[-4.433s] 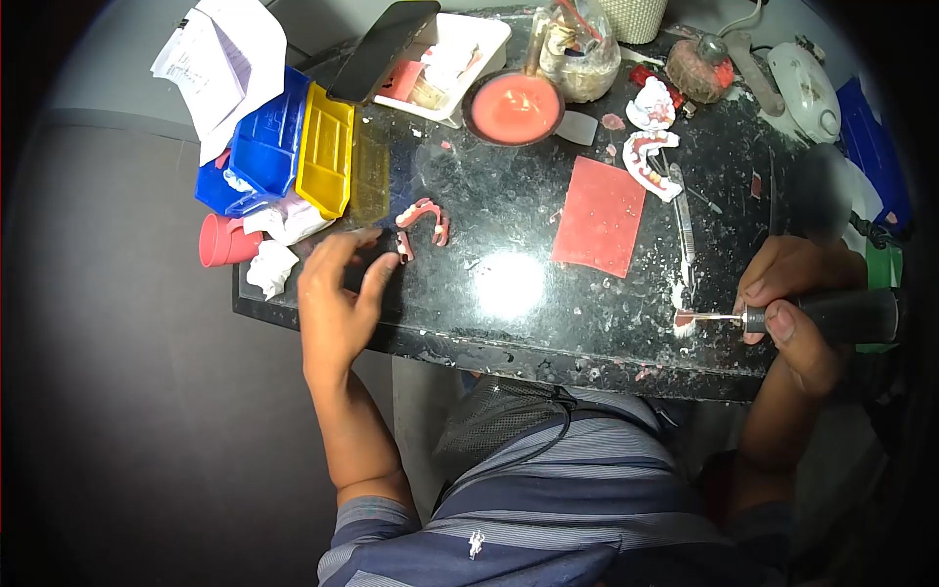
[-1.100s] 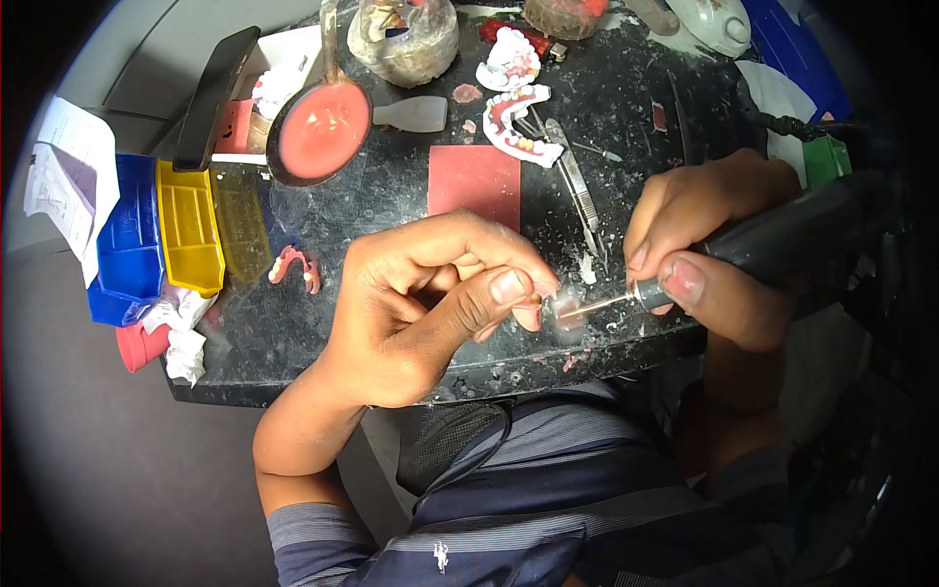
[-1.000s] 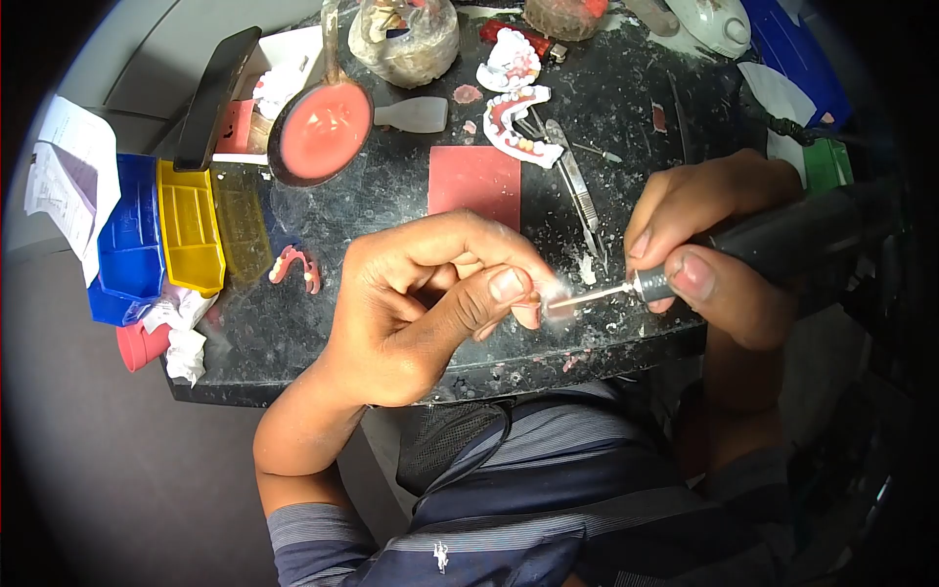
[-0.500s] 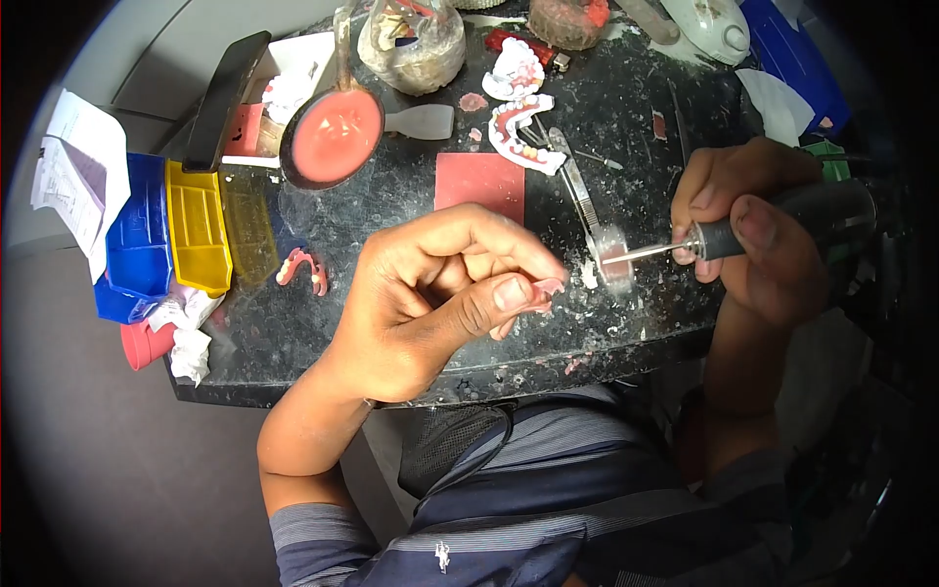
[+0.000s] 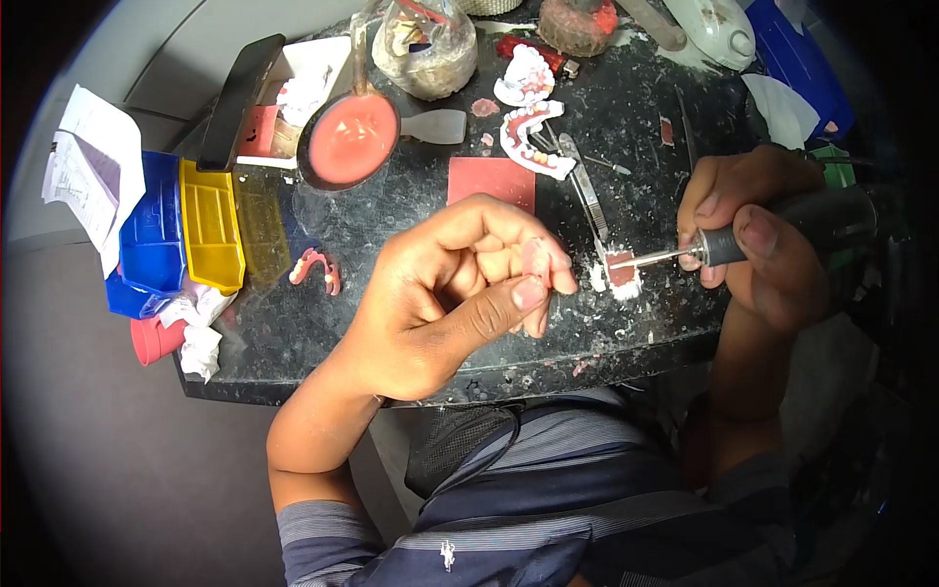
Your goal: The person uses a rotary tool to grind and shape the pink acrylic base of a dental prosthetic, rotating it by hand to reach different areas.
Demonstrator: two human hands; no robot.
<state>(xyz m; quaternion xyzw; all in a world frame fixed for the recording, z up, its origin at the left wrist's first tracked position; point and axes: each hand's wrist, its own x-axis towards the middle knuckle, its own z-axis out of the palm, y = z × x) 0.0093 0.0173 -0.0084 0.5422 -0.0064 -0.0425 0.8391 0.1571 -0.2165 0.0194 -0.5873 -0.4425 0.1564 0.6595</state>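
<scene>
My left hand (image 5: 421,303) is closed, pinching a small pink denture piece (image 5: 535,258) between thumb and fingertips above the bench. Its far side is hidden by the fingers. In my right hand (image 5: 768,230) is a dark rotary handpiece (image 5: 722,246), gripped like a pen. From it a thin metal shank points left, carrying a reddish-brown strip of sandpaper (image 5: 620,268) at its tip. The strip and the pink piece are apart, with a gap between them. White powder (image 5: 626,291) lies on the bench around the strip.
Beyond my hands lie a pink wax sheet (image 5: 492,181), tweezers (image 5: 585,191) and plaster tooth models (image 5: 533,147). A pan of pink wax (image 5: 350,142) stands back left. Left are a small pink partial denture (image 5: 315,269), a yellow bin (image 5: 212,230) and a blue bin (image 5: 152,225).
The sandpaper strip, a spinning blur before, now shows sharply. My left hand has turned the pink piece, whose flat face shows more, and it sits slightly higher and further from the strip.
</scene>
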